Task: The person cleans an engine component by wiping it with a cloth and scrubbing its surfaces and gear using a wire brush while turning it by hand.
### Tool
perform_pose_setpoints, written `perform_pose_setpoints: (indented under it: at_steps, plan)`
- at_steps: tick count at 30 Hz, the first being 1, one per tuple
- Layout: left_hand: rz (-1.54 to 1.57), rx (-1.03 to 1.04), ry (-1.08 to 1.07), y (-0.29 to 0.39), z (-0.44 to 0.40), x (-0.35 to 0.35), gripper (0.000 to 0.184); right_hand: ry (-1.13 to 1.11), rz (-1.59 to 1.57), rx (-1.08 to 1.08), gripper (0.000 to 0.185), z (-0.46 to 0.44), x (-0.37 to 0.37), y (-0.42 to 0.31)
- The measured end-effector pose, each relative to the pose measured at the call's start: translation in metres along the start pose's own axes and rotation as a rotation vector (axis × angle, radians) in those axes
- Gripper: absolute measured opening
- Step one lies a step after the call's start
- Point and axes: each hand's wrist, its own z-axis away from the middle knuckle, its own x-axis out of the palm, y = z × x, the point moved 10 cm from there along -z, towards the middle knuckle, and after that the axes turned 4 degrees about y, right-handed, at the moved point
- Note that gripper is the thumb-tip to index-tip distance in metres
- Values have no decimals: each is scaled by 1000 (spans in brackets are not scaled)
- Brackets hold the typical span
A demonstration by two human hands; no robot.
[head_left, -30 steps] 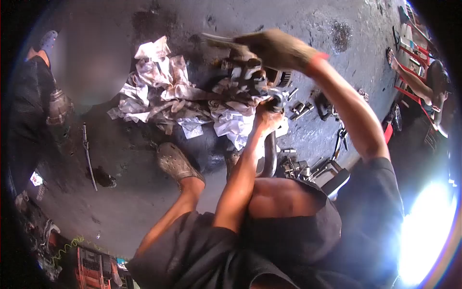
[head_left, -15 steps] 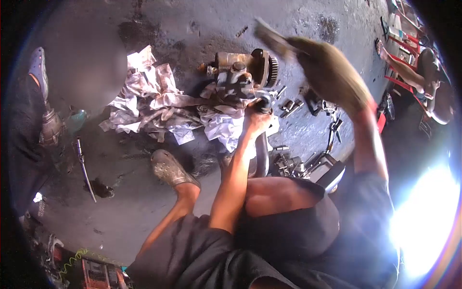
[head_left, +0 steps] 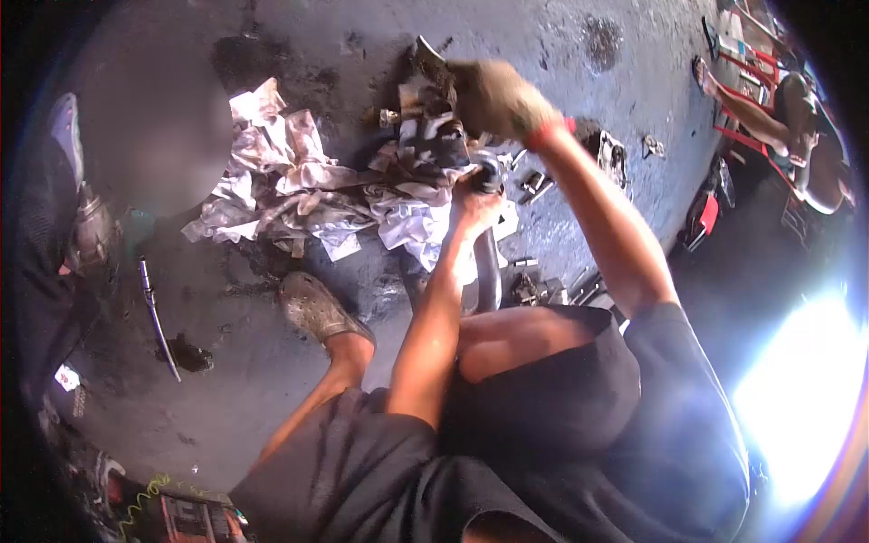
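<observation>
A person in dark clothes sits or crouches low on a stained grey floor, both arms stretched toward the far middle. There, partly hidden by the arms, a worn metal assembly [head_left: 430, 131] rests against crumpled, grimy rags [head_left: 294, 176] that spread to the left. The bare left hand [head_left: 475, 208] has its fingers curled around a dark, round-ended part [head_left: 489, 170] just on the near side of the assembly; a dark curved tube [head_left: 489, 271] shows below it. The right hand [head_left: 500, 98], in a brownish work glove, is above the assembly, fingers closed around a thin, flat piece [head_left: 428, 50] pointing far left; blur hides its exact shape. Small metal pieces [head_left: 536, 187] lie to the right. A slim metal rod [head_left: 158, 317] lies near left, beyond 1 brown clog [head_left: 312, 303]. At far right, a person's bare leg [head_left: 747, 113] shows beside red chairs.
</observation>
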Motion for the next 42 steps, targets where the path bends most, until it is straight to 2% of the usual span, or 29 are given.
perform_pose_setpoints:
  at_steps: [3,4,6,8,9,11,13,14,15,17,18,19,20,21,22,23,25,26,28,29,31,32,33,35,36,38,39,41,42]
  plan:
    - [134,-110,-21,-6,0,-8,14,-21,50,-17,39,17,-56,-22]
    - [217,-145,-10,-4,-3,-10,12,81,64,-15,39,62,-95,-42]
    - [311,-176,6,-6,-6,-12,10,135,72,-23,44,88,-95,-41]
    - [390,-246,-37,-14,-2,1,8,-67,127,113,45,56,-16,-7]
    - [435,-293,-64,-20,1,9,7,-94,126,104,42,16,3,-7]
    - [245,-101,84,17,-10,-29,11,-256,231,223,38,-27,4,6]
    - [341,-170,64,12,-8,-28,14,-127,184,166,35,19,-63,-32]
    - [393,-188,58,13,-6,-29,14,-23,219,35,36,44,-91,-45]
    - [444,-206,47,12,-4,-26,14,-50,139,208,44,63,-109,-47]
    - [329,-159,115,14,-4,-31,13,14,214,34,32,57,-68,-26]
    - [271,-135,154,16,-4,-34,12,-97,163,149,29,27,-21,-5]
    - [305,-149,115,14,-3,-30,11,-57,177,1,28,-2,-7,-6]
    - [342,-162,96,13,-5,-29,10,-114,239,-11,28,-24,1,12]
    - [357,-160,91,12,-4,-28,9,-159,302,-21,28,-36,2,24]
    - [374,-167,82,11,-3,-25,8,-85,282,-6,28,-19,-21,16]
    - [387,-177,70,12,-2,-25,8,-39,234,133,30,20,-62,-16]
    - [415,-192,44,11,-3,-24,10,97,28,93,32,77,-101,-53]
    - [441,-207,24,10,-3,-23,11,128,3,105,32,78,-82,-44]
    - [640,-350,-87,10,1,-12,14,-10,177,258,33,45,-14,-14]
    - [753,-453,-157,14,13,-8,16,21,171,28,35,6,22,8]
    - [583,-172,23,11,0,-13,6,-23,-9,178,31,-9,8,22]
    - [495,-21,105,11,-10,-20,13,176,-201,281,33,63,-59,-22]
    - [479,-137,38,8,-2,-19,14,192,-188,294,36,92,-71,-30]
    - [444,-334,-77,16,-4,-27,16,157,-383,441,39,135,-68,-39]
    - [476,-364,-67,9,-1,-19,19,177,-442,458,38,136,-56,-41]
    - [300,-118,78,8,-14,-21,25,4,-443,617,35,109,-11,-50]
    - [275,-101,65,15,-9,-26,29,88,36,404,31,68,34,-21]
    - [283,-161,-23,36,-9,-42,37,143,-191,541,30,44,7,-15]
    - [319,-251,5,33,-7,-42,33,185,-180,508,31,62,-17,-22]
